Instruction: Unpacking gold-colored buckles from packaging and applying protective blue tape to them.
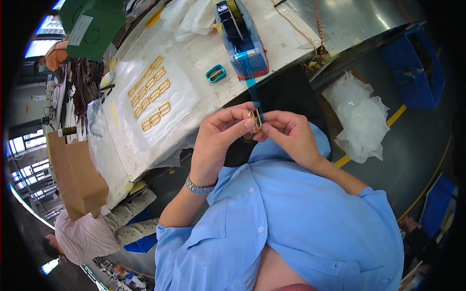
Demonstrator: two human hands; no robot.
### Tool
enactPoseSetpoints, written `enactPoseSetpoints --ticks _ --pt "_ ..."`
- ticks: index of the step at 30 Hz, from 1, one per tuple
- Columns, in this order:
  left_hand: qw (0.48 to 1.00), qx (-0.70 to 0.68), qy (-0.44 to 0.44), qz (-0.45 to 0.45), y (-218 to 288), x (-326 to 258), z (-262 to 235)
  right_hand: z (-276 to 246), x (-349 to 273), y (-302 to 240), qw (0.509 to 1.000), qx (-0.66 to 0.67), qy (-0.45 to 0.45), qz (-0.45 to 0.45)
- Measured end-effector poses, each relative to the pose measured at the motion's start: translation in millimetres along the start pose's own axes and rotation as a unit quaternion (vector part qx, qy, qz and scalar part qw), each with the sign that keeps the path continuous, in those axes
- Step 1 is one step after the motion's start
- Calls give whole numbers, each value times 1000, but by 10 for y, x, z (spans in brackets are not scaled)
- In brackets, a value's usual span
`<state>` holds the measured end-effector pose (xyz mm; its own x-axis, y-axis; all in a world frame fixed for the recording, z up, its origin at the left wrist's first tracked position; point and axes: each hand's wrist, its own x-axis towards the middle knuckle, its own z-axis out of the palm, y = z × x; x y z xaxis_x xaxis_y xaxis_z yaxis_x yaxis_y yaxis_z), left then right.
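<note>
A gold slide buckle (255,116) is held up in front of my chest between both hands. My left hand (216,133) pinches it from the left with thumb and fingers. From the other side, the closed thumb and fingertips of my right hand (293,138) grip its lower right edge. A strip of blue tape (251,86) runs down to the buckle from a tape dispenser (247,53) at the table's edge. Left of the dispenser lies a buckle covered in blue tape (216,73). Further left, several bare gold buckles (156,90) lie in rows on a white sheet (182,97).
A cardboard box (80,174) stands by the table's left end, near a person in a light top (82,237). On the right are a bundle of clear plastic bags (359,116) and a blue bin (415,72). A green box (92,29) is at the far left.
</note>
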<state>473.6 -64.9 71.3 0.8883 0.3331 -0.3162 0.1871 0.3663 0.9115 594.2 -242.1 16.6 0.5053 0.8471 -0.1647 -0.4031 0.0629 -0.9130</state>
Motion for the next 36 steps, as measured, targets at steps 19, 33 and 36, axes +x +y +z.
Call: enactPoseSetpoints --ticks 19,33,36 --pt "998 -4 59 -17 -121 155 115 15 95 -86 998 27 -1 65" --pt "994 13 38 -102 -92 330 -81 0 28 -112 974 190 -13 121" --pt "991 -5 33 -127 -39 328 -84 -21 31 -92 985 147 -15 87"
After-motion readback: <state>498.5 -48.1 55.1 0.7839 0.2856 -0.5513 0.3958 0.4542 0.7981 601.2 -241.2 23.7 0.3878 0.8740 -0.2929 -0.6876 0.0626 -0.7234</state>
